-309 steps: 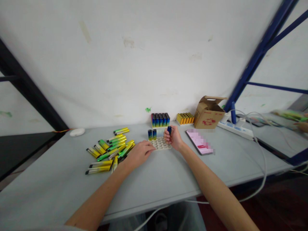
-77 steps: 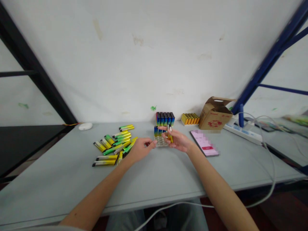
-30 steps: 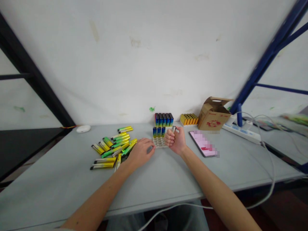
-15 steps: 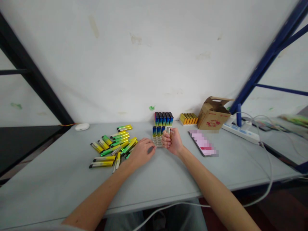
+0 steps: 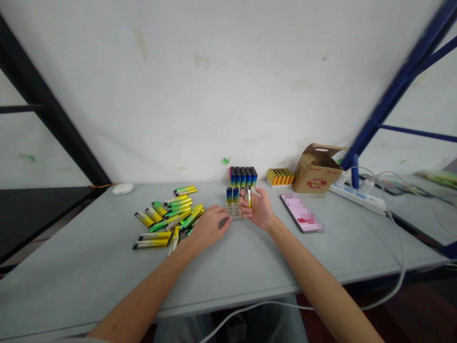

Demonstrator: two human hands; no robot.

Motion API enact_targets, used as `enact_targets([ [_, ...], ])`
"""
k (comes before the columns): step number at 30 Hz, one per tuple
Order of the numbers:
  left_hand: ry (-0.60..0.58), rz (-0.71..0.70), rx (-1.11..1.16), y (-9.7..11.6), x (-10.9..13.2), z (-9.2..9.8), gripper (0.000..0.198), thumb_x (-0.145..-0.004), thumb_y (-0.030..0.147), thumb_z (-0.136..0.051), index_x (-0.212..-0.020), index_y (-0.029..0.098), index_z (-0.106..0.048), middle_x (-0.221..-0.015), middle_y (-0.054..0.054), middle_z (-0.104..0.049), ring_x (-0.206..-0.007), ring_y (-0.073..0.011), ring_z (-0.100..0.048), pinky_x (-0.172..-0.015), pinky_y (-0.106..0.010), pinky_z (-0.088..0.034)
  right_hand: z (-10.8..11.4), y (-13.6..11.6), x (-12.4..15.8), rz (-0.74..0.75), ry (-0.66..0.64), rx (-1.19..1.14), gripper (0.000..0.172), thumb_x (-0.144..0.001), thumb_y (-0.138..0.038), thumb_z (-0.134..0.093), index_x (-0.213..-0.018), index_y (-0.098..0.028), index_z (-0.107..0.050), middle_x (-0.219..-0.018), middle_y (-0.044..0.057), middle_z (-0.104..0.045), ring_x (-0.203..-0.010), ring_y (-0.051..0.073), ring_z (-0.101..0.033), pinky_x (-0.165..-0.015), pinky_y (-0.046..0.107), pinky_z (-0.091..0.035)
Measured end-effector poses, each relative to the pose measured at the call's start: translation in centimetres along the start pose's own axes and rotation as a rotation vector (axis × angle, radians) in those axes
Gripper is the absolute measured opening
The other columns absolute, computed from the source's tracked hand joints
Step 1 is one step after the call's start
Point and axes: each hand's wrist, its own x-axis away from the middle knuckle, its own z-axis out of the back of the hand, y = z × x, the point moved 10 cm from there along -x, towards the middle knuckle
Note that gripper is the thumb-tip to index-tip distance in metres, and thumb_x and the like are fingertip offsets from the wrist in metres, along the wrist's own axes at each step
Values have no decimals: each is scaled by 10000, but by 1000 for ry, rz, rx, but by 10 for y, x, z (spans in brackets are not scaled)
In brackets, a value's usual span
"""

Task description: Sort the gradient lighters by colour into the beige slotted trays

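My right hand point(image 5: 262, 208) is closed round a lighter point(image 5: 248, 196), held upright with its silver end up and a yellow part lower down. Just behind and left of it, several blue lighters point(image 5: 233, 194) stand in the back row of a clear tray point(image 5: 233, 210) with round pockets; the right fingers partly hide this row. At the tray's near left side are the fingertips of my left hand point(image 5: 212, 224), curled and seeming to grip its edge. A dark grey oval patch shows by the left thumb. Loose yellow and green lighters point(image 5: 178, 209) lie scattered left of this hand.
By the wall stand a full block of blue lighters point(image 5: 243, 176) and a tray of yellow ones point(image 5: 280, 176). An open cardboard box point(image 5: 316, 174), a phone point(image 5: 300, 214) and a power strip point(image 5: 360, 196) are at right. A white case point(image 5: 123, 189) sits far left; a white cable point(image 5: 402, 257) loops over the front edge.
My right hand has turned and loosened its curl, so more of the lighter shows. My left hand stays at the tray.
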Motion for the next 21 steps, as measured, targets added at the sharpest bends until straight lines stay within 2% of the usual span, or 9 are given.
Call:
enact_targets([
  [3, 3, 3, -1, 0, 0, 0, 163, -883, 185, -536, -834, 158, -689, -893, -81, -690, -895, -225, -609, -861, -382, -500, 13, -18, 1, 98, 91, 57, 257, -708, -409, -638, -832, -219, -517, -611, -51, -499, -449, 86, -376, -391, 174, -241],
  [5, 12, 10, 8, -2, 0, 0, 161, -882, 188, -535, -852, 158, -690, -924, -86, -691, -914, -227, -610, -874, -387, -502, 27, -34, 3, 211, 198, 145, 268, -704, -424, -671, -808, -213, -542, -662, -31, -556, -524, 106, -466, -442, 197, -330],
  [8, 27, 21, 26, -4, 1, -1, 166, -884, 209, -536, -917, 163, -692, -1004, -98, -687, -964, -232, -609, -905, -402, -502, 43, -59, 8, 412, 344, 392, 300, -732, -479, -673, -805, -192, -623, -789, 13, -639, -716, 142, -566, -614, 241, -435],
  [11, 26, 23, 32, -5, 3, -2, 183, -880, 224, -542, -975, 172, -689, -1054, -102, -678, -1008, -238, -603, -934, -416, -497, 50, -73, 12, 551, 425, 649, 291, -737, -455, -683, -874, -198, -679, -888, 28, -678, -830, 166, -584, -754, 285, -448],
  [15, 3, 28, 27, -5, 3, -4, 188, -870, 231, -556, -997, 185, -687, -1066, -97, -674, -1023, -242, -600, -942, -417, -494, 62, -76, 10, 580, 490, 837, 301, -712, -420, -685, -907, -190, -696, -849, 42, -692, -733, 173, -593, -707, 311, -458],
  [21, -13, 36, 27, -4, 2, -4, 193, -870, 227, -551, -995, 179, -689, -1045, -106, -683, -1011, -249, -599, -935, -429, -495, 78, -65, -1, 512, 463, 886, 262, -697, -374, -669, -882, -189, -679, -740, 17, -672, -669, 173, -595, -635, 291, -461],
])
